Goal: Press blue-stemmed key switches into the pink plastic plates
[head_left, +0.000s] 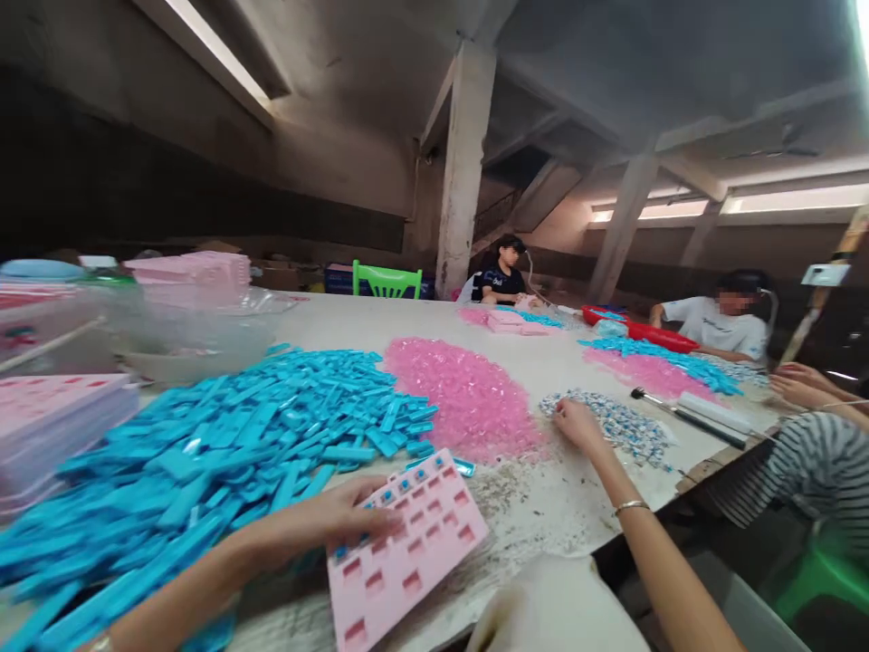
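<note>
A pink plastic tray (pixel 414 552) with rectangular recesses lies tilted in my left hand (pixel 339 518), fingers over its upper left edge and closed on it. Small blue-and-white pieces (pixel 405 484) sit in the recesses along that edge; the other visible recesses show bare pink. Further right, my right hand (pixel 577 426) reaches to the left side of a pile of small blue-and-white pieces (pixel 628 430). Its fingers are bent together at the pile; what is between them is too small to make out. A bracelet (pixel 631 505) circles the right wrist.
A large heap of blue plastic strips (pixel 272 417) covers the left, beside a heap of pink pieces (pixel 468 398). Stacked pink trays (pixel 61 426) and a clear bowl (pixel 183 335) stand far left. A black-handled tool (pixel 706 426) lies right. Co-workers sit at the table (pixel 326 317).
</note>
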`<state>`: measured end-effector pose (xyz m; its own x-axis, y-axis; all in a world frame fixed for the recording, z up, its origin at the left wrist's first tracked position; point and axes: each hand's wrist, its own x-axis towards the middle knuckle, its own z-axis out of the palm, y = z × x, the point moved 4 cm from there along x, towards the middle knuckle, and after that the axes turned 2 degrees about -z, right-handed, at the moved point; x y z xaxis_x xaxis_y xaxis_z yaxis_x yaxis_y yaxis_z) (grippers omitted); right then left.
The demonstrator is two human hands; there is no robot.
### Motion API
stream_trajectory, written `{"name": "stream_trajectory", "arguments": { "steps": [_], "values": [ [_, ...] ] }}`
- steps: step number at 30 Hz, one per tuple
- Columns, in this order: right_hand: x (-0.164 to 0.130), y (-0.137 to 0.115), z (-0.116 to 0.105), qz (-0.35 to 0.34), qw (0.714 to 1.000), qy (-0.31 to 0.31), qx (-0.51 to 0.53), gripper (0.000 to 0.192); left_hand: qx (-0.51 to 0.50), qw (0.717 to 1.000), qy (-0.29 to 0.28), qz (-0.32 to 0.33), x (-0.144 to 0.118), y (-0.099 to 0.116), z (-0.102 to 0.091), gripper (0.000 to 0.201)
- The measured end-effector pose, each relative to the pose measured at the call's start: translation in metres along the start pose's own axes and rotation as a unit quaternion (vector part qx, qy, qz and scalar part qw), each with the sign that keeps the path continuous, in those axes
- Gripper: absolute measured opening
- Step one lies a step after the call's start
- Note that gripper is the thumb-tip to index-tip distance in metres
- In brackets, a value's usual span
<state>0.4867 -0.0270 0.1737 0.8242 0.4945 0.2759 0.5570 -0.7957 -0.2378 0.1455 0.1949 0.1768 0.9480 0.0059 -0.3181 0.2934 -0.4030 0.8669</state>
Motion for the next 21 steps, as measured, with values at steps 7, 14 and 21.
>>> {"name": "stream_trajectory", "arguments": {
  "steps": [7,14,21],
  "values": [
    [0.006,-0.001,0.007,0.026,0.998,-0.016,-0.050,0.022,-0.023,0.997,-0.066,-0.042,-0.008,-0.007,-0.004,0.056],
    [0.002,-0.042,-0.017,-0.022,0.997,0.050,0.050,0.015,-0.035,0.995,-0.092,-0.007,-0.006,-0.004,0.001,0.055],
    [-0.040,-0.154,-0.010,-0.243,0.927,0.040,0.285,0.036,-0.044,0.996,-0.072,-0.007,-0.004,-0.007,0.001,0.041]
  ]
}}
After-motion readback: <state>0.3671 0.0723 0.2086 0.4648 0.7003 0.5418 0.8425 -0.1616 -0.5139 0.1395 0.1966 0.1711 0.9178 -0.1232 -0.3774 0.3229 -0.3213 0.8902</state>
